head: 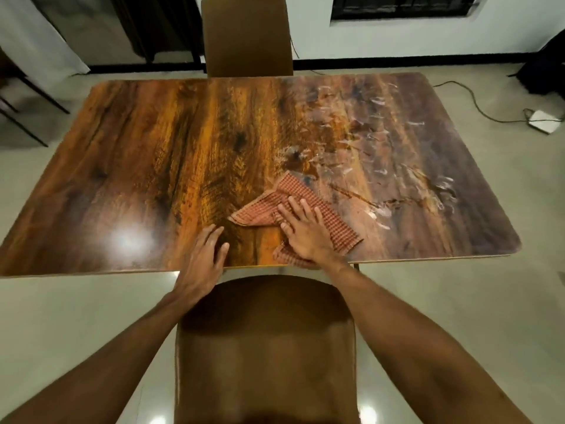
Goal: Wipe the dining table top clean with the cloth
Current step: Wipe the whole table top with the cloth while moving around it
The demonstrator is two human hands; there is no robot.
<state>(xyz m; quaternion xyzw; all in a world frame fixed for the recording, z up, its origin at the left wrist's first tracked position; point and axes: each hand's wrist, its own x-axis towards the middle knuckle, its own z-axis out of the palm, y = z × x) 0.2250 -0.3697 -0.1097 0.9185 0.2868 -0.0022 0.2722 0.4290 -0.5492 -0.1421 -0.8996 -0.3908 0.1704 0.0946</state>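
The dining table top (146, 154) is glossy wood grain; its left half shines, while its right half is dull with white streaks and smears (382, 142). A red-and-white checked cloth (333, 221) lies crumpled near the front edge, right of centre. My right hand (301, 231) presses flat on the cloth with straight, spread fingers. My left hand (203, 255) rests flat on the bare table just left of the cloth, fingers straight, holding nothing.
A brown chair (266, 347) stands between me and the table's front edge. Another brown chair (247, 35) is tucked in at the far side. On the floor at the right lie a cable and a white box (545, 120). Dark chair legs (27, 117) stand at the far left.
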